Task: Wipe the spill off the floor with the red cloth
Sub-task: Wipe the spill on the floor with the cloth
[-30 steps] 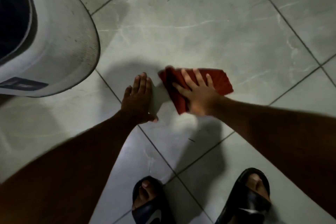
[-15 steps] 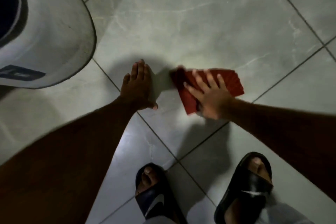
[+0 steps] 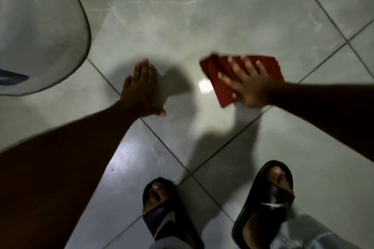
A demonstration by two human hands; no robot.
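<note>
Both hands are flat on the floor (image 3: 202,16), which is laid in big pale grey tiles with thin white veins and dark grout lines running diagonally. Off to my left a large white rounded object (image 3: 40,32) with a dark edge fills the upper corner; I cannot tell what it is. Below, my two feet stand in dark slides, the left slide (image 3: 166,214) near the middle bottom and the right slide (image 3: 267,200) further right, with pale trouser hems at the very bottom edge. My left hand (image 3: 141,91) lies palm down, fingers together and stretched out, gripping nothing, its wrist over a grout line. My right hand (image 3: 249,85) is spread wide, fingers splayed, pressing down on the red cloth (image 3: 220,87) rather than closing around it. That cloth lies folded flat on the tile, well apart from my left hand, its corners showing beyond my fingertips. Just beside its left edge sits a small bright wet gleam (image 3: 204,86), between my two hands.
</note>
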